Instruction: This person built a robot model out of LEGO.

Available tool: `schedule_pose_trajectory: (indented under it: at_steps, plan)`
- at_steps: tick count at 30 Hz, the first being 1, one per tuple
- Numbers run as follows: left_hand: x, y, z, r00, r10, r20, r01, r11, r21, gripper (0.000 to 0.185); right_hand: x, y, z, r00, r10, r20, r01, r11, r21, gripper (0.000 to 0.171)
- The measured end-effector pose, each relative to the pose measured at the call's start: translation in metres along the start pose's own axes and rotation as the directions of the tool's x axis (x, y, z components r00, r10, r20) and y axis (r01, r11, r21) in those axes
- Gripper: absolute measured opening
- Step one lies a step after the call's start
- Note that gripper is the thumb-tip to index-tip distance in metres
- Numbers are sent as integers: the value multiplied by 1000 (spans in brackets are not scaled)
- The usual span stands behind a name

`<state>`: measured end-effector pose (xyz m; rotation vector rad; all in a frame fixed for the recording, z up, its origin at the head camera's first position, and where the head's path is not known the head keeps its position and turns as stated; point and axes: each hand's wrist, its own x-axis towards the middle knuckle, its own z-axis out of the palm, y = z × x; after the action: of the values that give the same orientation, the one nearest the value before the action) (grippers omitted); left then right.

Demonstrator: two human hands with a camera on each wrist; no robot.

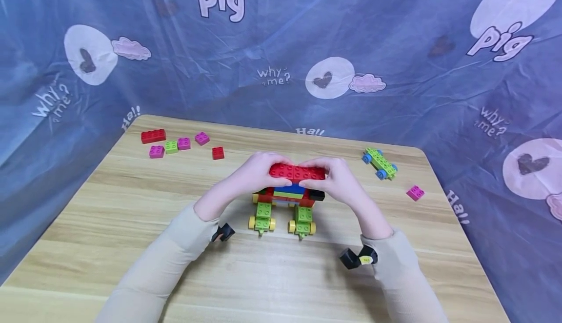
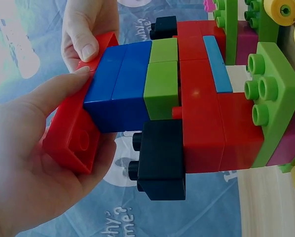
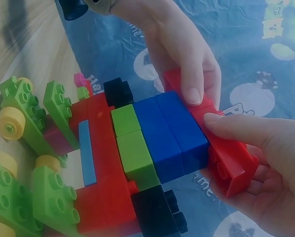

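On the wooden table stands a tower of toy building bricks, topped by a row of red bricks (image 1: 293, 171). My left hand (image 1: 256, 172) grips the left end of this row, its thumb along the near face and its fingers behind. At the other end my right hand (image 1: 337, 180) holds it the same way, the thumbtips close together. Under the row are blue bricks (image 2: 120, 89), then lime bricks (image 2: 162, 81) and wider red bricks (image 2: 202, 123) with a black brick (image 2: 162, 160) on each side. Green wheeled bases (image 1: 303, 218) with yellow wheels carry the whole.
A lime car base (image 1: 380, 164) with blue wheels lies back right, near a pink brick (image 1: 415, 192). Back left are a long red brick (image 1: 153, 136), a small red brick (image 1: 217, 153), a lime brick (image 1: 171, 147) and several pink bricks (image 1: 156, 151). Blue printed cloth (image 1: 281, 103) hangs behind.
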<state>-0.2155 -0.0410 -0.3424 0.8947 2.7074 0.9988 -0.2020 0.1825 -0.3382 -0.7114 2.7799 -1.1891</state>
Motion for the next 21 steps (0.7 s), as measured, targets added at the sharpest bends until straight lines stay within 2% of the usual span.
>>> schedule_pose_trajectory:
  at_steps: [9, 21]
  plan:
    - [3, 0, 0, 1000, -7, 17, 6, 1000, 17, 42, 0, -1, -1, 1000, 14, 8, -14, 1000, -3, 37]
    - [2, 1, 1, 1000, -3, 0, 3, 1000, 11, 41, 1, -1, -1, 999, 43, 6, -43, 999, 6, 37]
